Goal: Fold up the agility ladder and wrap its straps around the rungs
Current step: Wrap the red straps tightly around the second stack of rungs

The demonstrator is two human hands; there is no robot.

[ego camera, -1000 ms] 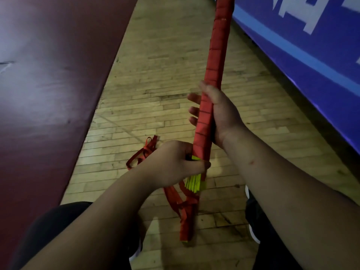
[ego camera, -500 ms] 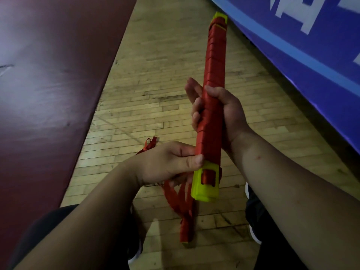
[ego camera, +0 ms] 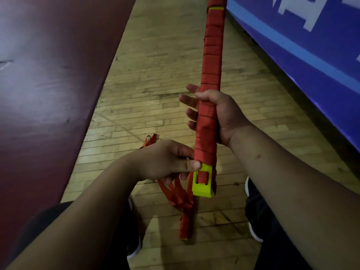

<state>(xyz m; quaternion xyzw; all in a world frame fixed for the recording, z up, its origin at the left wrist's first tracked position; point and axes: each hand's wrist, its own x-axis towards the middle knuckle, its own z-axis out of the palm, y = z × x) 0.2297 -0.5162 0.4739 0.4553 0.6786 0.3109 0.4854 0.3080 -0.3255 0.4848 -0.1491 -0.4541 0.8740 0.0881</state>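
- Wooden floor [ego camera: 155,75] runs beneath you, with a maroon mat [ego camera: 48,75] on your left and a blue banner [ego camera: 311,45] on your right.
- Your folded ladder [ego camera: 212,55], a long bundle bound in red webbing, is held nearly upright in front of you.
- Your right hand [ego camera: 220,115] is wrapped around its middle, thumb across the front.
- Your left hand [ego camera: 167,160] pinches the loose straps [ego camera: 175,193] just beside the bundle's lower end, thumb tip touching it.
- Those straps hang down below that hand.
- One yellow rung end [ego camera: 202,184] shows under the binding.
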